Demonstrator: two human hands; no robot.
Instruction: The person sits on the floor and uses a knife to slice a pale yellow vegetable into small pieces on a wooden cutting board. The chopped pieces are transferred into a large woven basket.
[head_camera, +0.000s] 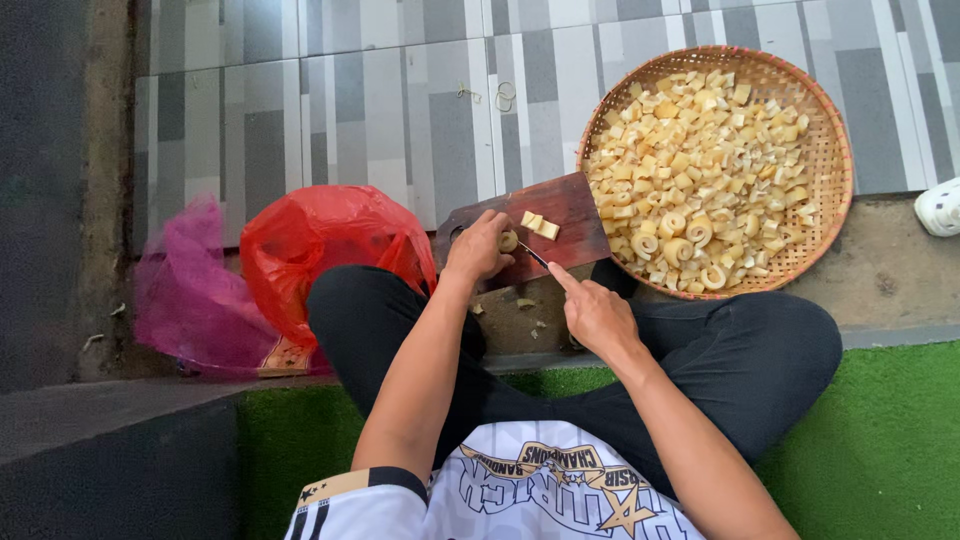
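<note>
A single head-worn camera looks steeply down from close above the seated person's lap, probably tilted slightly forward, facing the tiled floor (400, 90) ahead.

Floor tiles (400, 110) — glossy, striped in grey and white blocks, daylight reflecting evenly across them. Concrete step (890, 275) — bare, grey-brown, running below the tiles; artificial green turf (880, 450) laid along its near edge. Dark textured wall (40, 180) at far left, with a dark grey ledge (110, 460) beneath it.
</note>
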